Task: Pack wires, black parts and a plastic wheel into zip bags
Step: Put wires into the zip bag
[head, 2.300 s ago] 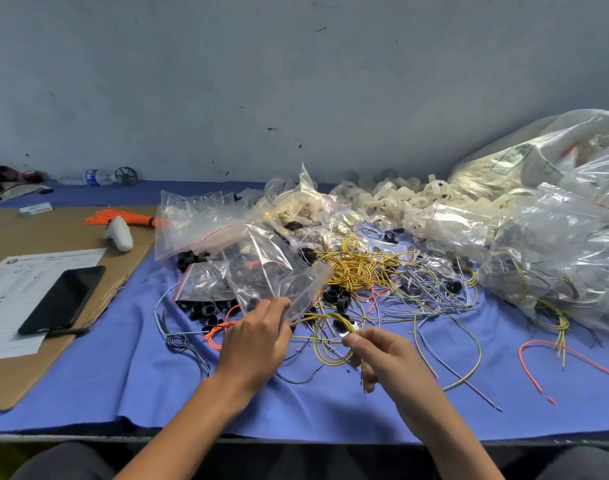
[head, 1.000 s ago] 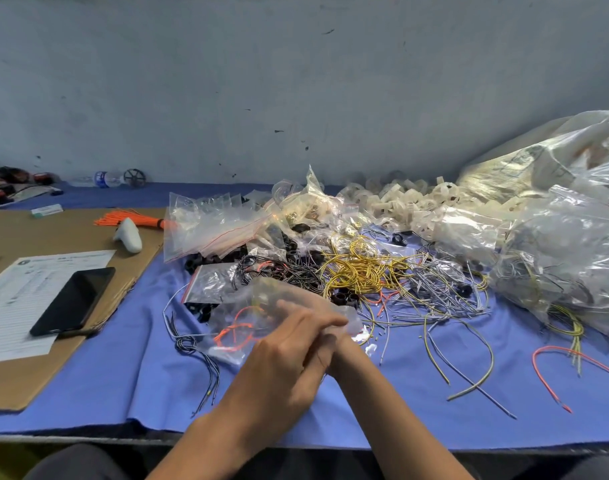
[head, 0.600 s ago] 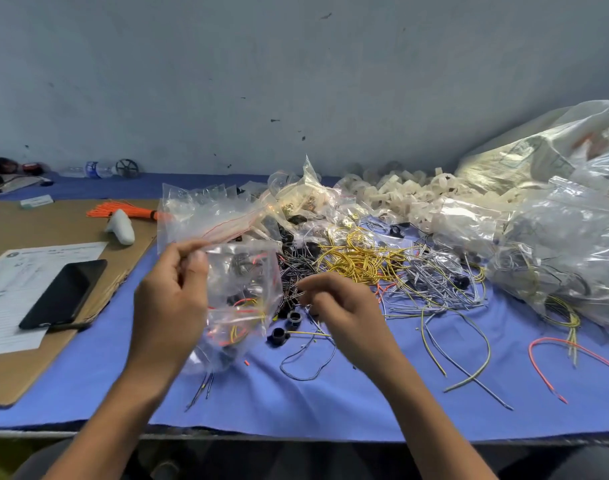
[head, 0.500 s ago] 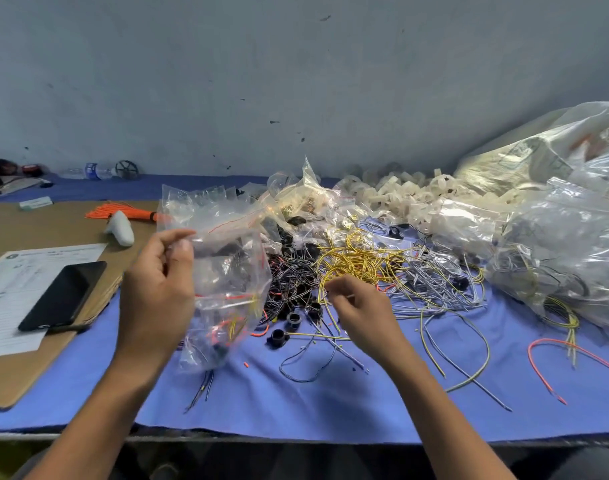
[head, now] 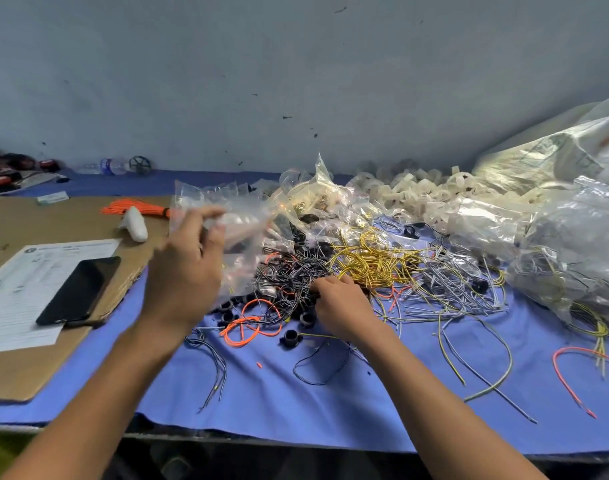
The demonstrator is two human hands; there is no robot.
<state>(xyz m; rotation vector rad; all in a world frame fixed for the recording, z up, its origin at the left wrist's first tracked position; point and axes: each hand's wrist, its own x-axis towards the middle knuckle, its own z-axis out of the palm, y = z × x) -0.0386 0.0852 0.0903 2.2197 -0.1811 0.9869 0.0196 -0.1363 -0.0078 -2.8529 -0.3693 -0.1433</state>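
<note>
While left hand (head: 184, 271) holds crinkly bag (head: 249, 226) | right hand (head: 344, 306) in tangled wires (head: 289, 275), grip unclear

We place the tangled yellow wire heap (head: 372, 261) at frame centre on the blue cloth (head: 296, 403), the flat black phone (head: 79, 289) on white paper (head: 15, 306) at left, and bulky clear plastic sacks (head: 566, 237) at right.

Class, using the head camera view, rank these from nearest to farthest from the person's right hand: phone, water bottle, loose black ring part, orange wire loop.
1. The black ring part, just left of the right hand, on the cloth.
2. The orange wire loop, a little further left.
3. The phone, far left, lying on the paper.
4. The water bottle, at the back left by the wall.
</note>
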